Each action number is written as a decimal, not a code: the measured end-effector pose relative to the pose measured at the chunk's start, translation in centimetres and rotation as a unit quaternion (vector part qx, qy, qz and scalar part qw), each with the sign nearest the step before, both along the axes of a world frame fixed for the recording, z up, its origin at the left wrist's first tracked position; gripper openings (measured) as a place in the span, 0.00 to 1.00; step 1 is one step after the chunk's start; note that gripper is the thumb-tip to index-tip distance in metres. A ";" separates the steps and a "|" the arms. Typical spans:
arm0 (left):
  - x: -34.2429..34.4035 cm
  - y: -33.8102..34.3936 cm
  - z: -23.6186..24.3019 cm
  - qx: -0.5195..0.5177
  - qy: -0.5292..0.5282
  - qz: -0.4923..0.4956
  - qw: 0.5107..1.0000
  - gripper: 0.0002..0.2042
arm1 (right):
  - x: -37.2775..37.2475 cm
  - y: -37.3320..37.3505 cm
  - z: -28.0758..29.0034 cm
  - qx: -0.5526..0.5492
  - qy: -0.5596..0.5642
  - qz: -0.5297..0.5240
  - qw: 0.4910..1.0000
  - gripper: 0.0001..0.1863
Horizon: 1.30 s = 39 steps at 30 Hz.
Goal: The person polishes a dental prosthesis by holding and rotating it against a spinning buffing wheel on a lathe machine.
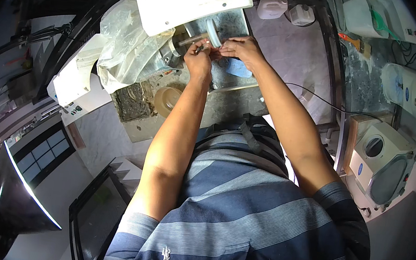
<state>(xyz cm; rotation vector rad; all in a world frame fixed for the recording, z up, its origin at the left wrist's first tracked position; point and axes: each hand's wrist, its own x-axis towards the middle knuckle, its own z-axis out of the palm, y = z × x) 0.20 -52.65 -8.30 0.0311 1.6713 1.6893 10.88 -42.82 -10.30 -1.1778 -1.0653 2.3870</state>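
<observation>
One pale, disc-shaped wheel (212, 32) stands edge-on at the upper middle of the frame, partly under a white hood (194, 2), with a rod (192, 40) at its left side. We judge it stiff and fairly heavy for its size, perhaps abrasive or chip-prone at the edge, so its flat faces seem a better hold than its rim. Our left hand (199, 63) is close by its lower edge, fingers curled narrow; our right hand (244, 51) comes from the other side, fingertips bunched near the wheel. We cannot tell what, if anything, they pinch, since the fingers overlap. Just below lies a blue pad (239, 68), which looks soft. Leftward, the stained, gritty-looking bench (140, 131) carries a tan bowl (158, 104) beside a dark, crusted tray (134, 90), and crumpled clear plastic (123, 38) drapes the machine's side. Farther out, we see two whitish jugs (272, 8) at the upper right of centre and a beige machine (368, 163) at the right.
</observation>
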 end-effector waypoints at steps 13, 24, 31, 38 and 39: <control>-0.4 1.8 -0.8 -0.051 -0.042 -0.015 0.998 0.08 | -0.3 1.6 -0.2 -0.005 -0.048 -0.001 0.999 0.12; 0.4 -0.1 0.2 -0.017 0.004 -0.029 0.999 0.06 | 0.0 0.3 -0.8 -0.009 -0.020 0.028 0.999 0.15; 1.6 -0.8 -0.3 0.084 -0.011 0.027 0.996 0.06 | 0.5 0.2 1.1 0.086 0.016 0.012 0.996 0.17; 1.7 -1.0 0.2 0.114 -0.056 0.025 0.992 0.08 | 0.6 1.1 0.8 0.354 -0.081 0.088 0.927 0.12; 1.6 -1.1 0.3 0.110 -0.064 0.014 0.992 0.07 | 0.5 1.1 0.7 0.355 -0.085 0.083 0.927 0.12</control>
